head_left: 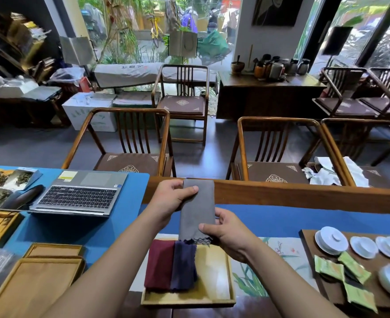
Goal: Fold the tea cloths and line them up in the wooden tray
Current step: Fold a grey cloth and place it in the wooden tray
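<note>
A folded grey tea cloth (198,210) is held in the air above the wooden tray (214,294). My left hand (171,198) pinches its far end with the thumb on top. My right hand (226,232) pinches its near, scalloped end. In the tray lie a folded dark red cloth (159,265) at the left and a folded navy cloth (183,267) beside it, touching. The tray's right half is bare wood.
An open laptop (79,196) sits on the blue mat to the left. Tan flat trays (35,285) lie at the near left. A dark board (313,251) at the right carries white cups, saucers and green tea packets (340,269). Wooden chairs (125,143) stand beyond the table.
</note>
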